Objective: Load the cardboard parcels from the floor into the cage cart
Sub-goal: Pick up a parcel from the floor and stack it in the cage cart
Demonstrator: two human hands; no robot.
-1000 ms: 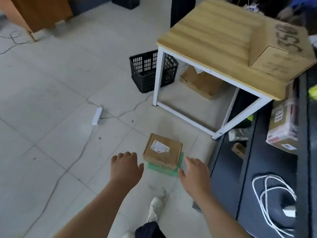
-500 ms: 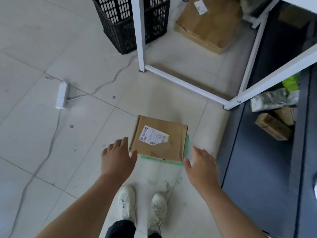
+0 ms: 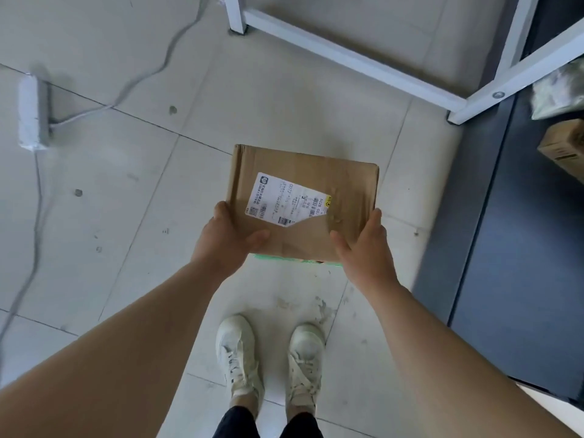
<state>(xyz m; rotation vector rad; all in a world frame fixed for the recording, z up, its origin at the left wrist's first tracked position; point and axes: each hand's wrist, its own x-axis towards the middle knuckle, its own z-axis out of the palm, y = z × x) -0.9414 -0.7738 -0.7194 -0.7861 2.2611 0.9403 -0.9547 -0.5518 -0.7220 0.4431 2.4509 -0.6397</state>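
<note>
Half a second ago both hands were hovering just off the near corners. Now they've closed in on the cardboard parcel (image 3: 303,197), and the camera has dropped closer too. The left hand (image 3: 226,241) grips the near-left corner and the right hand (image 3: 366,251) the near-right one. Both thumbs lie flat on top and the fingers are tucked out of sight down the sides or under.

The parcel is on the floor tiles straight ahead of the white shoes (image 3: 271,358), sitting on a flat green packet (image 3: 271,257) that peeks out along its near edge. I honestly can't tell if it's off the ground yet.

For the pickup, I'd get the fingers properly under the bottom edge, not just pinching the sides. Then lift straight up and level, so the green packet doesn't get dragged along.

The parcel lies flat with its shipping label (image 3: 287,200) facing up. Its long axis runs left to right across the view, skewed a little so the right end sits nearer the feet.

Further out, there's a white table frame (image 3: 347,58) beyond it and a power strip (image 3: 31,112) off to the left. A dark platform (image 3: 521,248) on the right has another carton (image 3: 565,147) on it. There's no cage cart in view.
</note>
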